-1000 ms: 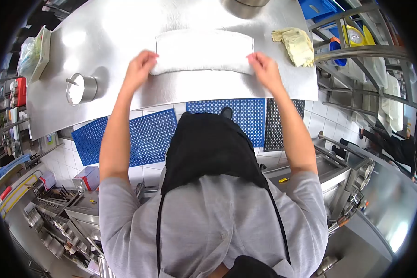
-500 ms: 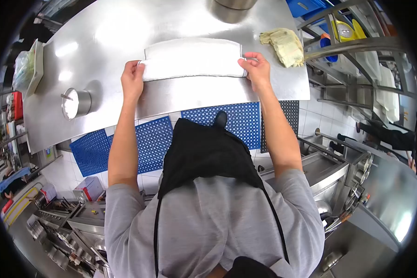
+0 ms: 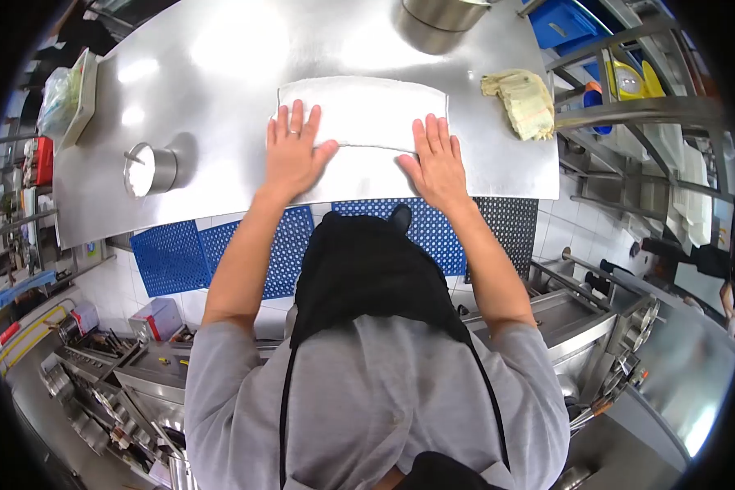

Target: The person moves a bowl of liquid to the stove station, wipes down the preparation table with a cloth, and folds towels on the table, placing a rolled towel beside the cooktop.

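A folded white cloth (image 3: pixel 367 110) lies spread across the steel table, near its front edge. My left hand (image 3: pixel 294 155) rests flat over the cloth's left end, fingers spread and pointing away from me. Over the right end lies my right hand (image 3: pixel 439 163), its palm down and thumb out to the side. Both hands are open and touch the cloth without gripping it. Parts of the cloth's left and right ends are hidden under the hands.
On the steel table (image 3: pixel 220 122) a metal pot (image 3: pixel 162 170) with white contents stands left. A crumpled yellowish cloth (image 3: pixel 521 102) lies right, and a large metal pot (image 3: pixel 445 15) stands at the back. A white tray (image 3: pixel 84 98) sits far left. Blue mats (image 3: pixel 261 249) cover the floor.
Both hands have let go of the cloth's near corners and now lie flat on it. The view has shifted slightly.
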The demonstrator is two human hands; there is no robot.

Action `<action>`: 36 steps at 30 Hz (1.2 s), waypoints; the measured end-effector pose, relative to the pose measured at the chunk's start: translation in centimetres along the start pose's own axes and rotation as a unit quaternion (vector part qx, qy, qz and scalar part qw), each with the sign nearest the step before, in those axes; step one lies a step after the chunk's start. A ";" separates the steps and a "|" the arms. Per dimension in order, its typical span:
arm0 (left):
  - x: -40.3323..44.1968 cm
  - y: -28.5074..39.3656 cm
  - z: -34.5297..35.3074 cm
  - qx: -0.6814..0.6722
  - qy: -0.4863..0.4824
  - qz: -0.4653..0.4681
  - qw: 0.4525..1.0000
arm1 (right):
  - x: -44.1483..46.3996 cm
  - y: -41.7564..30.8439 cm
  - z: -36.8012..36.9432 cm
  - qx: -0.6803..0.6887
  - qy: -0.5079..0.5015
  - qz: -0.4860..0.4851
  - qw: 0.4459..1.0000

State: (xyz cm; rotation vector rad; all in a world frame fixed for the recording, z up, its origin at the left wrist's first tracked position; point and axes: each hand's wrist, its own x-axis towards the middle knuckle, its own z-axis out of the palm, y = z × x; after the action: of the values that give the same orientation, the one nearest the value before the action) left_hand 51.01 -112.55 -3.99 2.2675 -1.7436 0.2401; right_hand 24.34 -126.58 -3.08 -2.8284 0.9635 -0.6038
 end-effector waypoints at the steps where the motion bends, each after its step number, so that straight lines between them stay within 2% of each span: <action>1: 0.5 -0.9 0.2 -0.012 -0.022 -0.012 1.000 | 0.4 0.6 -0.2 0.044 -0.017 0.016 0.999; 2: 2.2 -2.2 0.6 -0.022 -0.036 -0.022 0.999 | 1.7 1.6 -0.4 0.086 -0.025 0.028 0.996; 3: 4.1 -4.0 1.1 -0.050 -0.020 -0.025 0.998 | 3.1 2.3 -0.5 0.092 0.021 0.055 0.994; 5: 7.3 -7.0 1.8 -0.102 0.000 -0.040 0.994 | 6.2 4.5 0.4 0.083 0.031 0.062 0.994; 6: 8.6 -7.4 1.1 -0.134 -0.066 -0.057 0.987 | 8.0 5.6 1.1 0.081 0.037 0.062 0.994; 8: 11.3 -8.6 -0.5 -0.191 -0.193 -0.093 0.958 | 10.9 8.4 2.5 0.132 -0.098 0.100 0.981; 9: 11.9 -10.1 0.3 -0.191 -0.201 -0.064 0.959 | 11.5 9.5 2.9 0.157 -0.169 0.118 0.966; 12: 13.1 -11.1 -1.8 -0.328 -0.257 -0.084 0.905 | 12.8 10.8 1.1 0.222 -0.215 0.126 0.943; 13: 13.0 -10.9 -2.8 -0.377 -0.264 -0.096 0.882 | 12.8 9.9 -0.5 0.257 -0.188 0.130 0.939; 16: 11.2 -9.5 -6.7 -0.361 -0.267 -0.111 0.887 | 11.2 8.1 -3.7 0.299 -0.170 0.105 0.933; 17: 9.7 -9.4 -7.1 -0.379 -0.233 -0.067 0.893 | 9.7 7.2 -4.4 0.264 -0.121 0.076 0.954; 19: 6.1 -9.6 -6.5 -0.243 -0.148 0.058 0.957 | 5.5 5.4 -4.9 0.188 -0.020 0.015 0.982; 21: 1.7 -8.3 -5.4 -0.250 -0.044 0.086 0.963 | 1.3 5.1 -3.4 0.126 0.029 -0.075 0.989; 22: -0.1 -8.4 -4.4 -0.212 -0.018 0.109 0.971 | 0.0 4.8 -2.9 0.109 0.031 -0.075 0.991; 25: -1.5 -7.0 -4.1 -0.190 0.049 0.102 0.975 | -1.7 2.8 -3.6 0.067 0.040 -0.063 0.995; 27: -0.6 -4.2 -4.8 -0.196 0.094 0.080 0.973 | 1.1 1.5 -4.0 0.106 0.063 -0.052 0.991; 29: 2.9 -0.5 -2.8 -0.198 0.073 0.082 0.974 | 3.6 -0.2 -1.8 0.112 0.061 -0.025 0.991; 31: 6.3 3.4 -0.8 -0.078 0.047 0.084 0.992 | 7.8 -0.9 1.4 0.080 0.052 -0.002 0.995; 34: 4.7 4.4 1.8 -0.027 -0.039 0.043 0.998 | 6.1 -1.1 3.9 -0.080 -0.035 0.076 0.993; 36: 4.6 4.1 1.9 -0.033 -0.030 0.020 0.999 | 7.5 -0.7 3.8 -0.061 -0.035 0.079 0.994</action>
State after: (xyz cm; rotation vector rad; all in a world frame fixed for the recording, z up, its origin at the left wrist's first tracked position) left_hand 48.18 -118.37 -3.94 2.2161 -1.8014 0.1227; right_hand 31.65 -130.72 -3.89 -2.8193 1.2354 -0.4383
